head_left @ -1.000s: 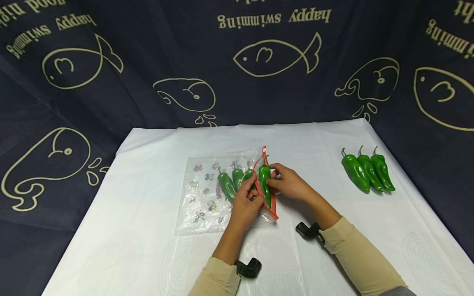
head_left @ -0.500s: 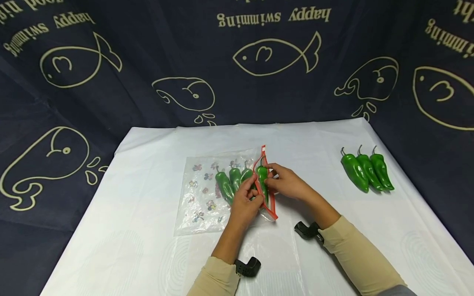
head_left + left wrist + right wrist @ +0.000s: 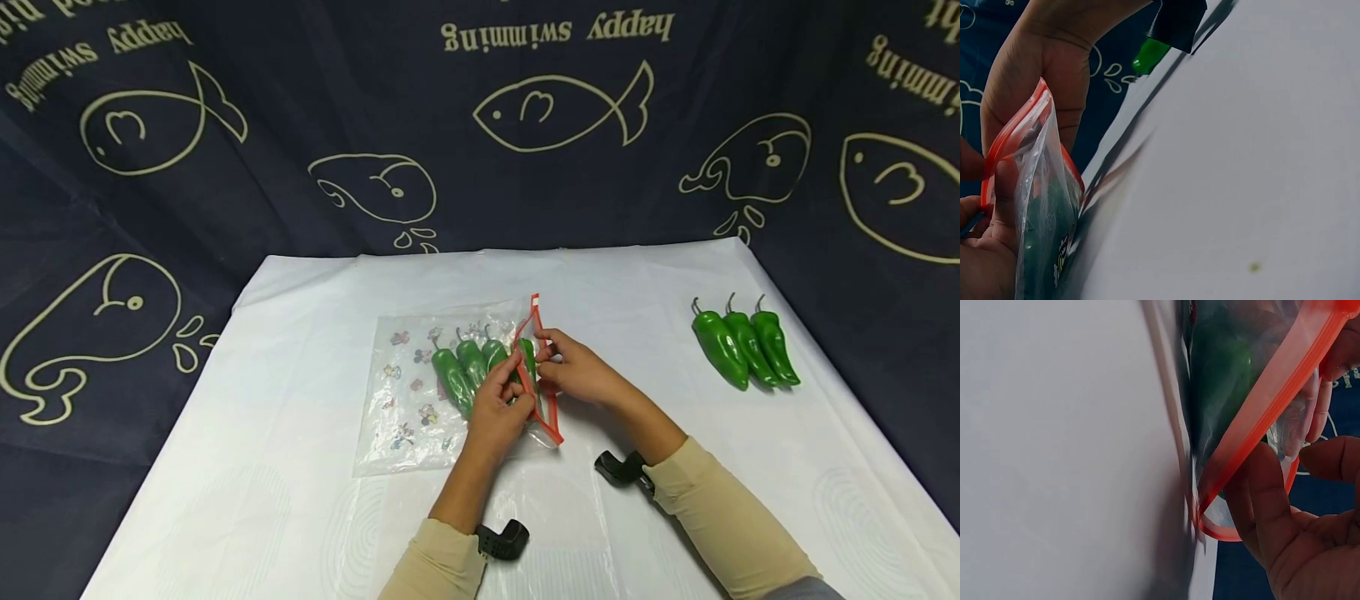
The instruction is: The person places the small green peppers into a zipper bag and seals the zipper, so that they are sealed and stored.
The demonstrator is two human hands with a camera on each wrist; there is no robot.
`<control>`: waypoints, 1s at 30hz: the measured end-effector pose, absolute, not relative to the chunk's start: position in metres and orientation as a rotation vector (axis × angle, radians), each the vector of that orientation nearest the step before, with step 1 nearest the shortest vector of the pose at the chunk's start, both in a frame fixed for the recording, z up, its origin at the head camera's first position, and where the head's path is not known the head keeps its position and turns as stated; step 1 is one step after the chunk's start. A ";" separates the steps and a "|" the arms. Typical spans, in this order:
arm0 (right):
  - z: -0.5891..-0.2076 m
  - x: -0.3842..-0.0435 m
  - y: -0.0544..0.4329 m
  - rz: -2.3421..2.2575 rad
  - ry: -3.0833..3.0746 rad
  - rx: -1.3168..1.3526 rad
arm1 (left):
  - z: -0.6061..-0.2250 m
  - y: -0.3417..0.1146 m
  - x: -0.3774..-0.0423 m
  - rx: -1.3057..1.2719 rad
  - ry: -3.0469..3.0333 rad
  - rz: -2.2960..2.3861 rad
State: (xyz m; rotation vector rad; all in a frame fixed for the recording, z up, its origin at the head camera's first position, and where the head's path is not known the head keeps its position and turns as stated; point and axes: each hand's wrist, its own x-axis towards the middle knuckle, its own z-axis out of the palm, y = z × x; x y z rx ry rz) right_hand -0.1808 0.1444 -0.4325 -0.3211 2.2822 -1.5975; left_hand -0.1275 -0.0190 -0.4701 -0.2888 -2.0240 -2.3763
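Note:
A clear printed zip bag [image 3: 408,408] with a red zip edge lies on the table, its mouth parted toward the right. Several green peppers [image 3: 453,377] show through its plastic. My left hand [image 3: 501,408] pinches the near red edge of the mouth and partly covers the contents. At the opening, another green pepper [image 3: 528,357] is mostly inside, and the fingertips of my right hand [image 3: 577,367] press against its right side. In the right wrist view, the right fingers [image 3: 1266,481] reach into the mouth, with the thumb held apart from them.
Three more green peppers [image 3: 742,346] lie side by side at the table's right. A white cloth covers the table [image 3: 300,350]. Dark fabric [image 3: 562,200] with fish and whale drawings hangs behind and beside it. A black device sits on each wrist.
The pepper at the mouth has moved left into the bag, pushed by the right fingers. Peppers inside have shifted slightly left. The left hand keeps its place on the edge.

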 end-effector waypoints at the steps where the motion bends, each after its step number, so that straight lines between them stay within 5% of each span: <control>1: -0.433 -0.181 0.145 -1.611 2.271 -0.318 | -0.470 -0.019 -0.128 -0.283 -2.018 -2.385; 30: -0.432 -0.179 0.145 -1.724 2.074 -0.289 | -0.466 -0.019 -0.126 -0.227 -2.076 -2.395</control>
